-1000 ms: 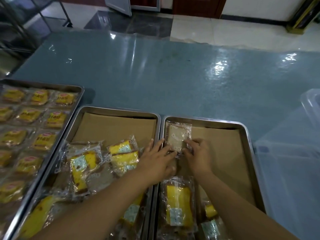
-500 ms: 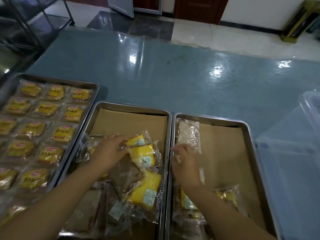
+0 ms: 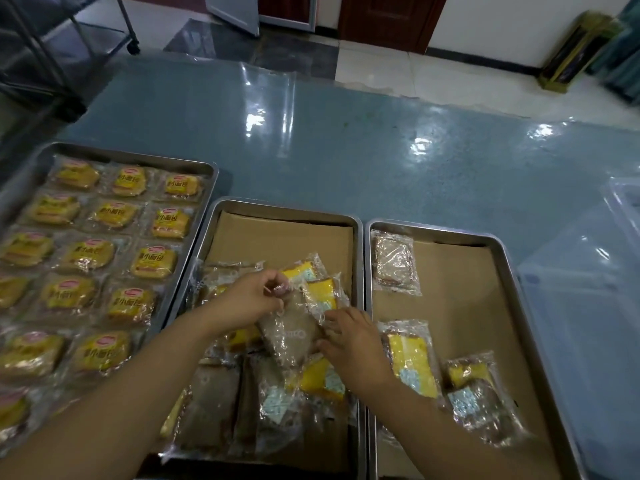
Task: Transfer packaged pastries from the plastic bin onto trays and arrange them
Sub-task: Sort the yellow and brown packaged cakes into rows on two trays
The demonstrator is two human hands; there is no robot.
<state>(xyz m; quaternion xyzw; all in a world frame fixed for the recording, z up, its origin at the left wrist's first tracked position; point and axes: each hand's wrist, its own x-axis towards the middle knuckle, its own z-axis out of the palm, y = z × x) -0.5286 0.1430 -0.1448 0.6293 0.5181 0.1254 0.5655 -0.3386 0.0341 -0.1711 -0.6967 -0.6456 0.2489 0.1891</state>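
Observation:
Three metal trays lie side by side. The left tray (image 3: 207, 168) holds neat rows of yellow packaged pastries (image 3: 114, 214). A loose pile of clear-wrapped cakes (image 3: 311, 379) fills the middle tray (image 3: 284, 207), which is lined with brown paper. My left hand (image 3: 247, 299) pinches the top end of a brown wrapped pastry (image 3: 291, 334) in that pile, and my right hand (image 3: 349, 337) grips its lower right edge. In the right tray (image 3: 498, 244) one brown pastry (image 3: 394, 261) lies in the far left corner, and a few more (image 3: 412, 362) sit near the front.
A translucent plastic bin (image 3: 588, 306) stands at the right edge of the blue table (image 3: 346, 143). A wheeled metal rack (image 3: 52, 46) is at the far left on the floor beyond the table.
My right hand crossed from the right tray to the middle tray's pile. My left hand shifted right, and both took hold of the brown pastry.

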